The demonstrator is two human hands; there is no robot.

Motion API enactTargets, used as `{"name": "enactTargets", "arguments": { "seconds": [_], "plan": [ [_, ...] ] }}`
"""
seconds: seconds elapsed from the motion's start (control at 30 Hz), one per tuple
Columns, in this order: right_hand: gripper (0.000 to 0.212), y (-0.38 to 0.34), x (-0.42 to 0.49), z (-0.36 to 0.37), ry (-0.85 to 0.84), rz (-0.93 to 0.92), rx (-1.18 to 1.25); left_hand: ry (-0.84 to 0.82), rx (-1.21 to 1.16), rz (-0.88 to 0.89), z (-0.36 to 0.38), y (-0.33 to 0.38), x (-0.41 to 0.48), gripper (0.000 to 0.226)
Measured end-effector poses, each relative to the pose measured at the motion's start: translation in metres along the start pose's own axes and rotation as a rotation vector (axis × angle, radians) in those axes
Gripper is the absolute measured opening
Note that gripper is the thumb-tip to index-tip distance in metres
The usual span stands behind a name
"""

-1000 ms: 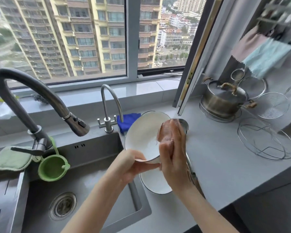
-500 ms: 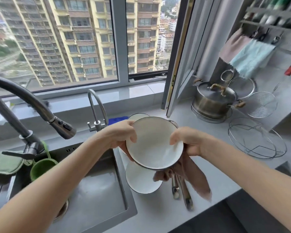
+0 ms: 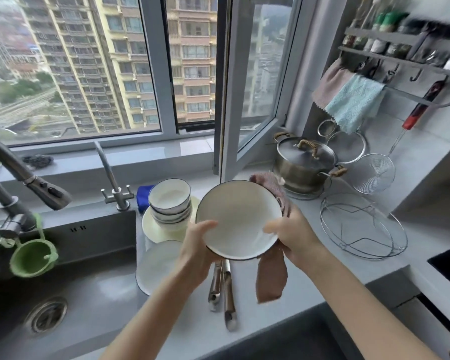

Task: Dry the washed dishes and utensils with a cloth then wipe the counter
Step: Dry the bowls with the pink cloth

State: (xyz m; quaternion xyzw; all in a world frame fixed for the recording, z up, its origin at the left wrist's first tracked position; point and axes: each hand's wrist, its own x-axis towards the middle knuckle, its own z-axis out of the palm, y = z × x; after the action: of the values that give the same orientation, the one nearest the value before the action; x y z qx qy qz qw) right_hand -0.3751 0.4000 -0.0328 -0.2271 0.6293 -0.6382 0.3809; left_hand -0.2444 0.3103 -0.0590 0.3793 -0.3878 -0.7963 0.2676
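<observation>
I hold a white dark-rimmed plate [image 3: 238, 216] above the grey counter [image 3: 309, 279], face up. My left hand [image 3: 196, 249] grips its near left rim, thumb on top. My right hand [image 3: 291, 236] grips the right rim together with a pinkish-brown cloth [image 3: 270, 278] that wraps behind the plate and hangs below it. Under the plate lie metal utensil handles [image 3: 225, 292]. Left of them sits another white plate [image 3: 159, 263], and behind it stacked white bowls [image 3: 170, 203] stand on a cream plate [image 3: 153, 228].
The steel sink [image 3: 70, 289] with its tall faucet [image 3: 29, 178] lies at left, a green cup [image 3: 31, 258] hanging there. A lidded steel pot [image 3: 305, 165], a wire rack [image 3: 361, 227], strainers and hanging towels [image 3: 353, 106] fill the right. An open window frame [image 3: 229, 100] juts over the counter.
The cloth went from the plate's face to its underside, with my right hand taking the rim. The plate tipped from upright to face up and moved slightly right over the utensils.
</observation>
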Motion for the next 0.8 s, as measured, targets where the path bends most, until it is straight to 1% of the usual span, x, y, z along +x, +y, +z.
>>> {"name": "enactTargets", "arguments": {
  "seconds": [0.07,0.1,0.13,0.2,0.23,0.27,0.3,0.33,0.37,0.4,0.43,0.47,0.5,0.53,0.57,0.6,0.63,0.67,0.7,0.73,0.77,0.8],
  "plan": [
    [0.059,-0.006,-0.006,-0.023,-0.130,-0.058,-0.093,-0.059,0.060,-0.104,0.010,0.005,-0.001,0.022],
    [0.060,-0.009,-0.007,-0.033,-0.189,-0.072,-0.114,-0.088,0.084,-0.155,0.014,0.007,-0.002,0.022],
    [0.058,-0.012,-0.009,-0.042,-0.236,-0.083,-0.103,-0.122,0.092,-0.206,0.019,0.006,-0.004,0.022],
    [0.045,-0.018,-0.013,-0.057,-0.322,-0.132,-0.082,-0.170,0.068,-0.299,0.030,-0.001,-0.010,0.028],
    [0.044,-0.020,-0.013,-0.065,-0.354,-0.148,-0.117,-0.170,0.049,-0.324,0.034,-0.005,-0.014,0.031],
    [0.056,-0.022,-0.015,-0.072,-0.374,-0.171,-0.171,-0.156,0.037,-0.329,0.037,-0.010,-0.017,0.031],
    [0.072,-0.023,-0.016,-0.079,-0.372,-0.187,-0.186,-0.139,0.028,-0.321,0.041,-0.012,-0.022,0.028],
    [0.085,-0.026,-0.020,-0.082,-0.353,-0.159,-0.136,-0.130,0.025,-0.304,0.043,-0.013,-0.027,0.027],
    [0.088,-0.028,-0.023,-0.084,-0.316,-0.141,-0.085,-0.128,0.022,-0.289,0.045,-0.014,-0.031,0.027],
    [0.077,-0.026,-0.027,-0.086,-0.263,-0.144,-0.087,-0.128,0.032,-0.271,0.048,-0.014,-0.034,0.027],
    [0.056,-0.025,-0.031,-0.086,-0.184,-0.179,-0.116,-0.126,0.066,-0.236,0.051,-0.015,-0.037,0.027],
    [0.025,-0.024,-0.034,-0.086,-0.132,-0.219,-0.156,-0.134,0.108,-0.183,0.053,-0.016,-0.040,0.027],
    [0.015,-0.025,-0.038,-0.085,-0.096,-0.227,-0.204,-0.151,0.149,-0.128,0.057,-0.016,-0.045,0.025],
    [0.050,-0.023,-0.039,-0.087,-0.080,-0.230,-0.262,-0.174,0.206,-0.055,0.060,-0.015,-0.050,0.023],
    [0.078,-0.018,-0.039,-0.090,-0.110,-0.220,-0.282,-0.218,0.280,0.036,0.062,-0.013,-0.056,0.022],
    [0.096,-0.018,-0.041,-0.092,-0.144,-0.194,-0.282,-0.270,0.360,0.127,0.064,-0.012,-0.061,0.022],
    [0.100,-0.018,-0.044,-0.093,-0.173,-0.156,-0.258,-0.311,0.439,0.210,0.065,-0.008,-0.066,0.026],
    [0.095,-0.019,-0.048,-0.093,-0.202,-0.112,-0.219,-0.348,0.495,0.273,0.065,-0.006,-0.072,0.033],
    [0.086,-0.021,-0.054,-0.091,-0.218,-0.076,-0.194,-0.369,0.523,0.313,0.063,-0.006,-0.076,0.038],
    [0.069,-0.025,-0.060,-0.086,-0.246,-0.040,-0.188,-0.372,0.524,0.343,0.061,-0.005,-0.079,0.041],
    [0.048,-0.024,-0.064,-0.081,-0.245,-0.004,-0.191,-0.369,0.509,0.367,0.059,-0.006,-0.085,0.040],
    [0.035,-0.021,-0.069,-0.076,-0.217,0.037,-0.193,-0.360,0.479,0.376,0.056,-0.009,-0.089,0.039]
  ]
}}
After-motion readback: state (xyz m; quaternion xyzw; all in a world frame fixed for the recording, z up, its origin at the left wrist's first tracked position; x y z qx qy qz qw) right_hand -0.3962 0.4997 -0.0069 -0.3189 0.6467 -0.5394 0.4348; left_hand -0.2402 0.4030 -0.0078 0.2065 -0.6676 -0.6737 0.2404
